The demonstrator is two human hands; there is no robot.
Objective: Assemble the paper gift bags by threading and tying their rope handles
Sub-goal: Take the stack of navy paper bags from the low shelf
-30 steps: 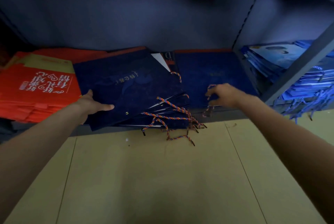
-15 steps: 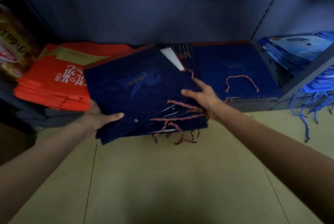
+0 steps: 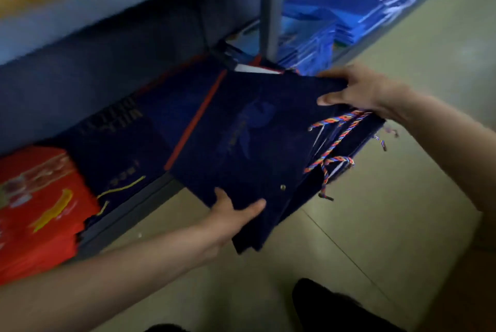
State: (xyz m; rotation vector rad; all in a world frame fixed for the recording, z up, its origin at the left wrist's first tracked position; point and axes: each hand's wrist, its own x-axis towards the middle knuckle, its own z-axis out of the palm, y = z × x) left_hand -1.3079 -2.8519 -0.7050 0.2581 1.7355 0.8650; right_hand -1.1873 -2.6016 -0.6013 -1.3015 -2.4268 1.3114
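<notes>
A stack of navy bags (image 3: 241,130) is held mid-frame, flat and tilted, its near corner out past the shelf (image 3: 128,197) edge and over the floor (image 3: 375,237). The left hand (image 3: 230,216) is clamped on the lower corner, thumb on top, fingers hidden beneath. The right hand (image 3: 359,90) is gripped on the upper right edge, thumb laid across the top bag. Multicolour ropes (image 3: 335,141) are seen trailing from the right side of the stack, some pinned under the right palm, ends dangling loose. A metal eyelet (image 3: 282,187) is visible near the left thumb.

Risks, judged: the stack is fanned at its right edge, so lower bags could be slid out if the grip is eased or the tilt steepened. Loose rope ends could be snagged on the shelf upright (image 3: 268,9) or pulled out of their holes. Whether any ropes are knotted cannot be told; the frame is blurred.

Against half a second ago: the view is swung right and rolled. The stack is lifted off the shelf pile and drawn toward the person. The right hand, then laid on the ropes at the stack's near edge, is now closed on the far right edge. The left hand is kept on the same corner. Red bags (image 3: 35,211) are now at lower left, blue bags (image 3: 335,9) at upper right.
</notes>
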